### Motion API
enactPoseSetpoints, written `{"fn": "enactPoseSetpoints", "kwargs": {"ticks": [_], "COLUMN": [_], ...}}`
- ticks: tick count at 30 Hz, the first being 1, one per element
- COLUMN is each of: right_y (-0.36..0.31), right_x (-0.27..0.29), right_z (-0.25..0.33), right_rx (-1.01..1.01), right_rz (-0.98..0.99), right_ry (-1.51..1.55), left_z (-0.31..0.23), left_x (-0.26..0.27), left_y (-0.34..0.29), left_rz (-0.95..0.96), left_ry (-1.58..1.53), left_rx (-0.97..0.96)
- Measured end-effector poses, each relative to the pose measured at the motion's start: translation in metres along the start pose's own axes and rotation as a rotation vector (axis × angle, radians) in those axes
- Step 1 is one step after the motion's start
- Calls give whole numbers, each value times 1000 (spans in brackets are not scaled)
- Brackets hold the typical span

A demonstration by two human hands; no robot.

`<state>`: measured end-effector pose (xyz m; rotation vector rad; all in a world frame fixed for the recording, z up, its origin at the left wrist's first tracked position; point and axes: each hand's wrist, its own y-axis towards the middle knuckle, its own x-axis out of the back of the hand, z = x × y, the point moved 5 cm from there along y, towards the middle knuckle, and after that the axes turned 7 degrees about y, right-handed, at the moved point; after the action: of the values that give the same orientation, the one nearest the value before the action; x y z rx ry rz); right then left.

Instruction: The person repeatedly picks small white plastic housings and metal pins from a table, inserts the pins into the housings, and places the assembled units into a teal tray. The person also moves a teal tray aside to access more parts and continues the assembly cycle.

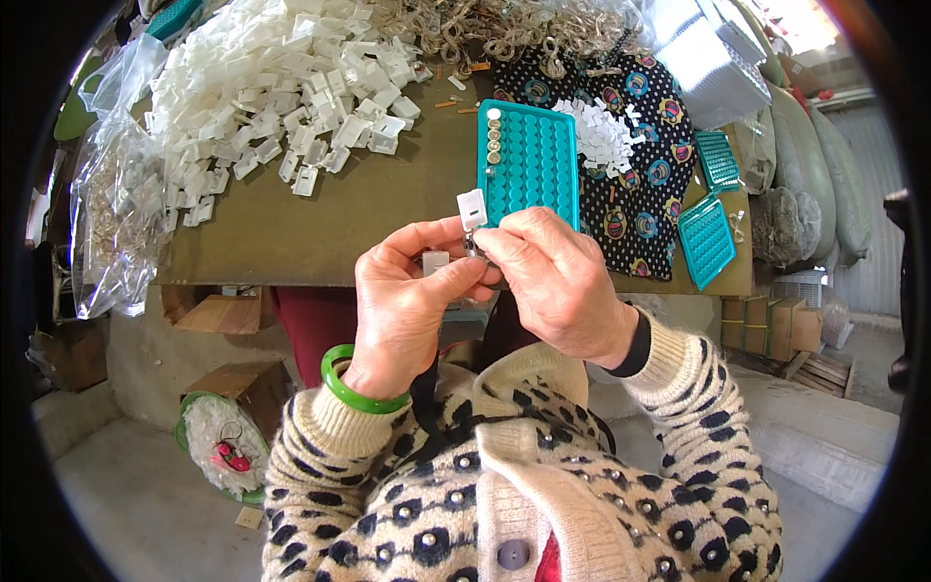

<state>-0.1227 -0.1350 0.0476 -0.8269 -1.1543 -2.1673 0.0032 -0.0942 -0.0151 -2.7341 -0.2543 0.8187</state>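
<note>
Centrally, rectangular plastic (471, 208) between 2 hands (400, 291) (561, 281)

Forearms (325, 461) angled inward, the left grip (412, 279) and right grip (555, 281) side by side, fingers (434, 234) bent.

cream knit cardigan (621, 495), black-spotted and pearl-beaded — green bangle (351, 392) — black inner cuff (636, 347)

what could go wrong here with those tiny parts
The small white case sits at the fingertips of the left hand and right hand, so it could slip. The right hand looks close to the teal tray; a nudge might shift its round metal pieces. Loose white slips beside the tray might scatter if brushed.
</note>
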Motion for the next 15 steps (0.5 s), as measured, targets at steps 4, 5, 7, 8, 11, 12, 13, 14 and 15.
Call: {"fn": "enactPoseSetpoints", "kwargs": {"ticks": [4,5,7,8,11,12,13,14,15], "right_y": [-2,-2,-1,-1,-1,0,0,1,3], "right_x": [9,10,9,8,5,4,3,5,6], "right_z": [0,0,-2,-3,-1,-1,0,-3,-7], "right_rx": [-61,-62,-75,-86,-59,-52,-18,-60,-101], "right_rz": [-47,-66,-81,-77,-43,-26,17,21,25], "right_ry": [123,141,164,168,137,120,92,189,285], "left_z": [1,1,1,1,2,3,3,3,3], "left_x": [-2,-2,-3,-3,-2,-1,1,2,4], "left_y": [-2,-3,-4,-5,-7,-8,-8,-8,-7], "left_rz": [-14,-18,0,7,8,5,7,10,0], "left_ry": [21,34,34,30,-12,-8,-8,-9,-9], "left_rx": [17,23,22,19,28,34,36,39,51]}}
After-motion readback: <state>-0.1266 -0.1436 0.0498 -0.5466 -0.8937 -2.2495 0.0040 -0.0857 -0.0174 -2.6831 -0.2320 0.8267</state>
